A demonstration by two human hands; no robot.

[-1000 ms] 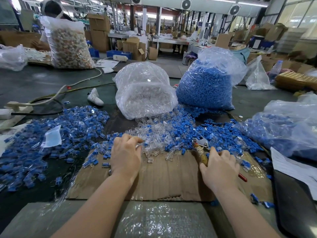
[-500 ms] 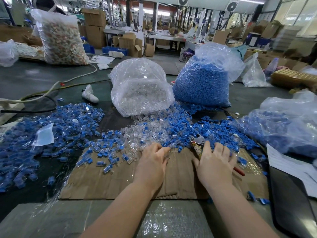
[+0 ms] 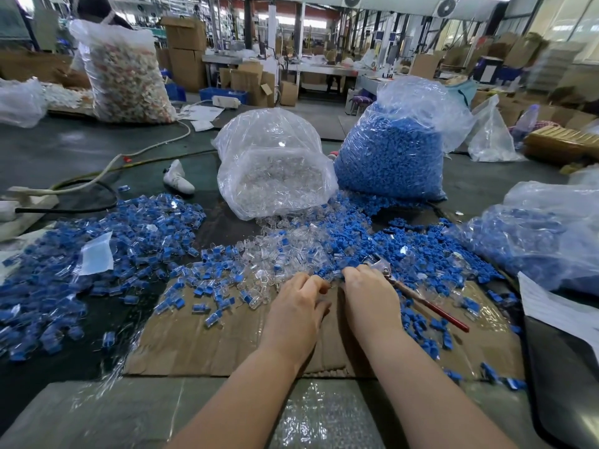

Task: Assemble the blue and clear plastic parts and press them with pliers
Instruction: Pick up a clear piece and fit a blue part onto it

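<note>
Where piled, blue parts (image 3: 389,157) bagged

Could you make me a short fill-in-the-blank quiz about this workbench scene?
1. The pliers have ____ handles.
2. Both hands, left and right, work over a sheet of ____.
3. The tall bag behind the right hand is full of ____ parts.

Missing words: red; cardboard; blue

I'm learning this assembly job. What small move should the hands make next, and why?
Probably push the two parts together between the fingertips. Both hands, left hand and right hand, meet at the edge of the loose blue and clear parts, while the pliers lie unheld beside the right hand, so pressing comes afterwards.
</note>
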